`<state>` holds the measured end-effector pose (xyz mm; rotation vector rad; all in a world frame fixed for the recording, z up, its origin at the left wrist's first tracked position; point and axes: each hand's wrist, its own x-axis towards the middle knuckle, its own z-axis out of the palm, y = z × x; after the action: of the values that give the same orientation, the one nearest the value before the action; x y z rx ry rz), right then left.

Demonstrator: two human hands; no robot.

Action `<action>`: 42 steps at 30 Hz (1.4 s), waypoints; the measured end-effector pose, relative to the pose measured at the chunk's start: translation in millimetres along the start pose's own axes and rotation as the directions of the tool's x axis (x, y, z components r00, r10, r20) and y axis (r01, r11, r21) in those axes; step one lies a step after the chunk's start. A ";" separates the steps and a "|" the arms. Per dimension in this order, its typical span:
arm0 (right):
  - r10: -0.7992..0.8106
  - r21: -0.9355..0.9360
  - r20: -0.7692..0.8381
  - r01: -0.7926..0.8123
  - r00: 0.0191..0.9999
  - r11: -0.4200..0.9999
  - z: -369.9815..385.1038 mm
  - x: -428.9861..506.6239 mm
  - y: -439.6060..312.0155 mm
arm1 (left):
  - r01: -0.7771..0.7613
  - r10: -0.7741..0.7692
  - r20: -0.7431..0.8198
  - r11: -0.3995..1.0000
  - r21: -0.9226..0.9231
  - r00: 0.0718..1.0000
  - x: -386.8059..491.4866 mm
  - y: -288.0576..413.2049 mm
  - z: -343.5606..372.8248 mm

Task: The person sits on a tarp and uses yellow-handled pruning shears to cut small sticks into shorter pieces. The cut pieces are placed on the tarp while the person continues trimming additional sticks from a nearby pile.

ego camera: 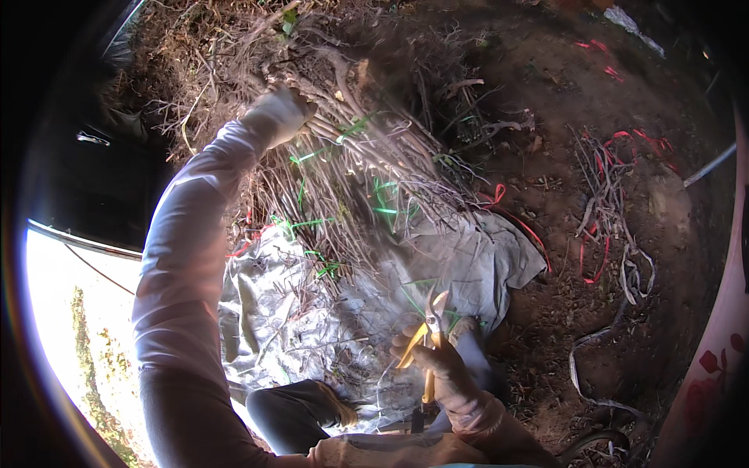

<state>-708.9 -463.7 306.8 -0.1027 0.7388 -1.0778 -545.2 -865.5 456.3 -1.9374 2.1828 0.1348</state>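
Note:
My left hand (279, 116), in a pale glove, reaches to the upper left and closes around the upper ends of woody cuttings; its fingertips are partly hidden. Bundles of thin branches (380, 158), with green plastic ties (383, 209) among them, fan down from there. At the lower middle my right hand (436, 357), gloved too, holds pruning shears (433, 319) with yellow handles. Their blades point upward and stand apart, above a grey plastic sheet (468, 257).
Tangled roots and branches (234, 47) lie at the top. Red ribbons (603, 257) and a pile of twigs (605, 187) lie on the brown soil (544, 327) at right. A pale strap (576, 368) curves along the ground. My bent knee (287, 412) is at the bottom.

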 end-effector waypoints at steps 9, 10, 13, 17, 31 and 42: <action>-0.034 -0.136 0.066 0.043 0.997 0.990 3.6 -16.6 11.2 | -0.197 0.224 0.022 0.803 0.563 0.974 -63.4 12.6 -29.4; -0.041 -0.147 0.095 0.055 0.995 0.988 2.8 -19.2 14.0 | -0.205 0.243 -0.006 0.829 0.520 0.970 -69.0 17.0 -36.2; -0.059 -0.235 0.112 0.084 0.992 0.968 -2.3 -25.9 19.7 | -0.028 0.046 -0.088 0.981 0.193 0.995 -88.3 29.3 -57.3; -0.080 -0.355 0.120 0.118 0.989 0.927 -7.4 -32.6 24.3 | -0.175 0.294 -0.108 0.783 0.597 0.950 -112.5 21.8 -76.8; -0.135 -0.556 0.160 0.203 0.978 0.806 -22.7 -26.8 49.2 | -0.150 0.353 -0.288 0.824 0.547 0.890 -226.5 -144.3 5.1; -0.278 -0.830 0.081 0.219 0.957 0.514 -80.6 -35.5 89.8 | 0.221 -0.208 -0.129 0.971 0.091 0.970 -356.8 -278.1 269.4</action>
<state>-697.5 -368.3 225.5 -1.0481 1.2905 -0.9056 -204.4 -497.9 295.6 -2.1543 1.9857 -0.1306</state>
